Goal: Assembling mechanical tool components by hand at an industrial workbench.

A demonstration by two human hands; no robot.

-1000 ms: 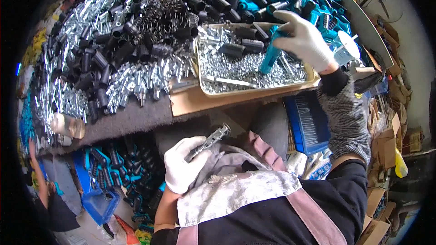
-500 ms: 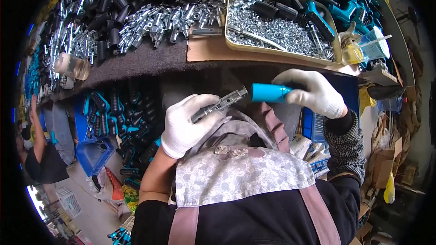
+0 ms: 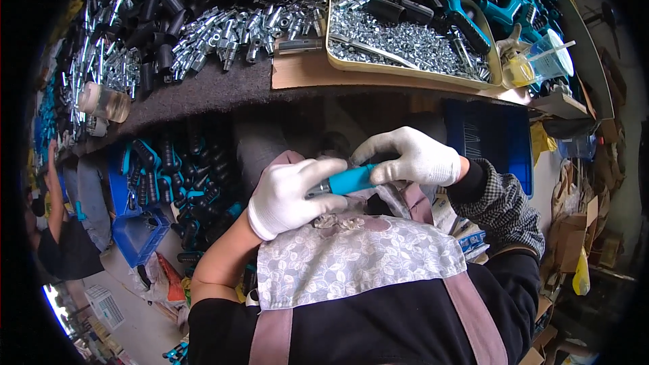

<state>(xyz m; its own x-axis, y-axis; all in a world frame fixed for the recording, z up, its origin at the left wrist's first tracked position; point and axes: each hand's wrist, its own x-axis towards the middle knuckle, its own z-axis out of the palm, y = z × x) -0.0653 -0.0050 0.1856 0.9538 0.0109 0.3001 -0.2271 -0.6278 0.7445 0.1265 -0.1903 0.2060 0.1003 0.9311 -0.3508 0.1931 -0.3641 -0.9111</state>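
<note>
the teal tube (image 3: 351,180) lies in front of the person's apron (image 3: 365,257), between two white-gloved hands. it looks like light, stiff plastic, smooth enough to slip a little under fabric gloves; its round middle seems the best hold. the right hand (image 3: 422,157) has its fingers closed on the tube's right end. the left hand (image 3: 291,196) curls its fingers around the slimmer metal part (image 3: 318,191) at the tube's left end. that part is probably hard, heavier for its size and safest held along its shank; how far it sits inside the tube is hidden.

ahead, apart from the hands, runs the workbench (image 3: 182,98), heaped with loose parts. on it are a tray (image 3: 433,78) of small silver pieces, a plastic cup (image 3: 554,61) and a clear bottle (image 3: 105,101). the gloved fingers themselves block the view of both tube ends, and apron folds lie close below.
</note>
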